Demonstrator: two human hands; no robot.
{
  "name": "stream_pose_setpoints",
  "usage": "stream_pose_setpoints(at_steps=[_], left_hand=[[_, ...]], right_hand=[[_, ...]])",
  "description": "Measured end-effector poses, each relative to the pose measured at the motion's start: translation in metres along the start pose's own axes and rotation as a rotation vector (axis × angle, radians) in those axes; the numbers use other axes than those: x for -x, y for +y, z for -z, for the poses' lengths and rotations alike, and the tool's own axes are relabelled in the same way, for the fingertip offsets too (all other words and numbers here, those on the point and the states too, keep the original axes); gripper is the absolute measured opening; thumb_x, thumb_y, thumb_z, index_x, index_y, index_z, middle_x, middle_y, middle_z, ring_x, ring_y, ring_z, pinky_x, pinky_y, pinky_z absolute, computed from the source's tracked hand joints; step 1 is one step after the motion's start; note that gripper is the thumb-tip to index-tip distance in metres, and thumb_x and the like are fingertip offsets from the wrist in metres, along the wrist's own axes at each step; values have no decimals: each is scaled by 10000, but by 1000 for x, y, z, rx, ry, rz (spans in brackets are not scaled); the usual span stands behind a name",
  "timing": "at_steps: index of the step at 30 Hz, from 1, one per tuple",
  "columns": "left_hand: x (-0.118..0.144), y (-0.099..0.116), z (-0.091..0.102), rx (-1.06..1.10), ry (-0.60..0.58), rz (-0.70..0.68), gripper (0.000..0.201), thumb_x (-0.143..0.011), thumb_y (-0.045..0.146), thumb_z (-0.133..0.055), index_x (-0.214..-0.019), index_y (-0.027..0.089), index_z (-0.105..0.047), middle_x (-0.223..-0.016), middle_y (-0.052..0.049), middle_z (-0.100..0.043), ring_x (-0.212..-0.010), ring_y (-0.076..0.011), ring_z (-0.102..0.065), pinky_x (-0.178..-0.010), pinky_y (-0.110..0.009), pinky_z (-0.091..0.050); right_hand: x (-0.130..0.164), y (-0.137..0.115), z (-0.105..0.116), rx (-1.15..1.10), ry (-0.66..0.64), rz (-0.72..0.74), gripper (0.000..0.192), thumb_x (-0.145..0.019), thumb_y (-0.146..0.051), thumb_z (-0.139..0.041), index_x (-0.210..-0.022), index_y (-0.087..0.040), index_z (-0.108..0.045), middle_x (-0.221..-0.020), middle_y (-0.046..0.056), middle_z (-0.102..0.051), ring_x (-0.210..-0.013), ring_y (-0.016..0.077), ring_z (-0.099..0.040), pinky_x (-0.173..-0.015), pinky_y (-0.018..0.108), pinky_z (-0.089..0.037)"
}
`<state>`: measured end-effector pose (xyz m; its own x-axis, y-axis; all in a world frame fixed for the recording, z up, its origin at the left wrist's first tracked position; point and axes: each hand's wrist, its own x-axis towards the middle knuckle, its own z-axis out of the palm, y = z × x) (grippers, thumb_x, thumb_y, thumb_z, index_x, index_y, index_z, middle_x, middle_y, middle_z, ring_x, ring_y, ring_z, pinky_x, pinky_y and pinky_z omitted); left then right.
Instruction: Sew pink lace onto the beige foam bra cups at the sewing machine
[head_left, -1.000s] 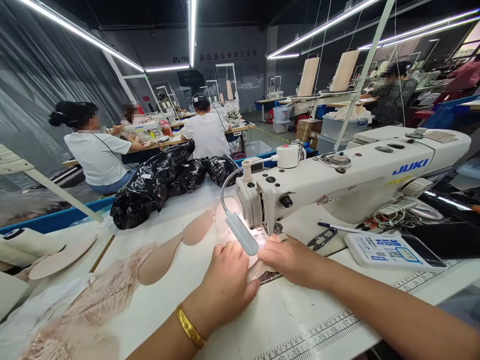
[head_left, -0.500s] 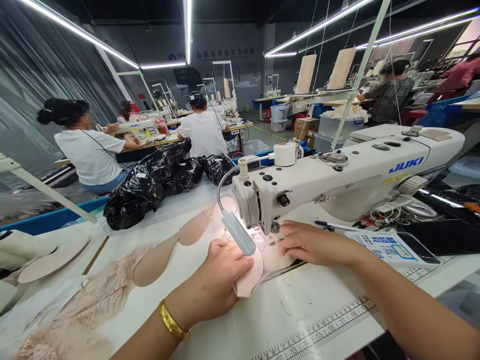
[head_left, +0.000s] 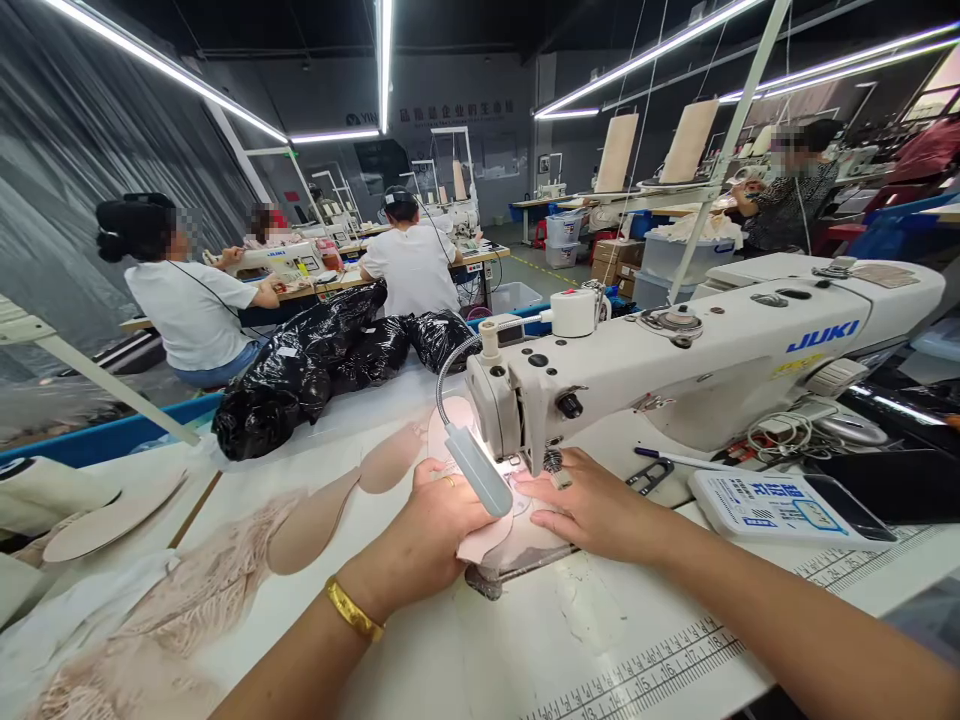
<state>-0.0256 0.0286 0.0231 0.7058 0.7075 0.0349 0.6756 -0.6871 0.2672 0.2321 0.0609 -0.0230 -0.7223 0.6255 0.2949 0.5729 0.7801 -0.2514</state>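
Head view: my left hand (head_left: 431,530) grasps pink fabric (head_left: 487,538) — my right hand (head_left: 592,503), unclenched, rests its fingers on it — at the white sewing machine (head_left: 720,350).

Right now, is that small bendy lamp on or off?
On: a bright glow surrounds the lamp and lights the pink fabric at the sewing machine.

A head camera is looking forward and down. It is seeing the left hand (head_left: 439,525) close up at six o'clock, the right hand (head_left: 592,505) at five, and the wall (head_left: 450,80) far off at twelve.
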Motion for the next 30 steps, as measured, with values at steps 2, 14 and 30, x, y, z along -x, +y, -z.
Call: stream_pose_setpoints(at_steps=[2, 14, 30], left_hand=[[-1, 0, 1, 9, -10, 14, 305, -684, -46, -567, -852, 209, -555, -988, 32, -685, -973, -214, -607, -942, -405, -249], [-2, 1, 3, 17, 16, 8, 350, -657, -56, -557, -872, 218, -592, -987, 47, -695, -964, -201, -610, -938, -403, -254], [-5, 2, 1, -43, 14, 25, 282, -670, -49, -551, -810, 196, -540, -885, 42, -648, -889, -180, -582, -918, -390, -256]], right_hand=[[0, -1, 2, -7, -22, -24, 129, -993, -271, -633, -1024, -228, -751, -834, 64, -685, -932, 278, -529, -874, 403, -460], [2, -2, 0, -30, 7, -12, 123, -985, -282, -608, -966, -241, -721, -876, 68, -695, -943, 273, -533, -852, 387, -463], [2, 3, -6, -70, 191, -47, 292, -1038, -184, -471, -784, -205, -613, -910, 96, -702, -959, 280, -636, -838, 429, -555]])
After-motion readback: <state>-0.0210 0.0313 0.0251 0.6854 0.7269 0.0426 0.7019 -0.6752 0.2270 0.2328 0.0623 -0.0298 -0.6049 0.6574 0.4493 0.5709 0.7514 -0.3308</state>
